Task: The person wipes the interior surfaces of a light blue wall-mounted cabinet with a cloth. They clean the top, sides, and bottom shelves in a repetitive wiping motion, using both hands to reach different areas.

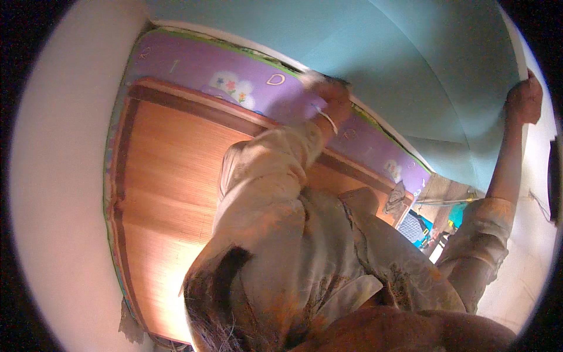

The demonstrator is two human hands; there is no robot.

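Note:
A broad, smooth teal panel (396, 79) with a pale border spans the upper right, and both my hands are at its edges. Fingers curled, my right hand (524, 100) grips the panel's right edge at the end of an outstretched arm. Motion blur covers my left hand (332, 94) at the lower pale border, above a purple printed mat (189, 61). Whether it holds anything is not clear. A white band (327, 121) circles the left wrist. Below that arm lies a wood-grain board (176, 167) with a darker brown frame.
A plain pale wall (66, 176) rises on the left. Grey crumpled cloth (395, 198) lies at the board's right end, near a grey-and-blue bag (413, 226) and other clutter. A dark object (555, 180) is at the far right. Bright light falls across the board's lower part.

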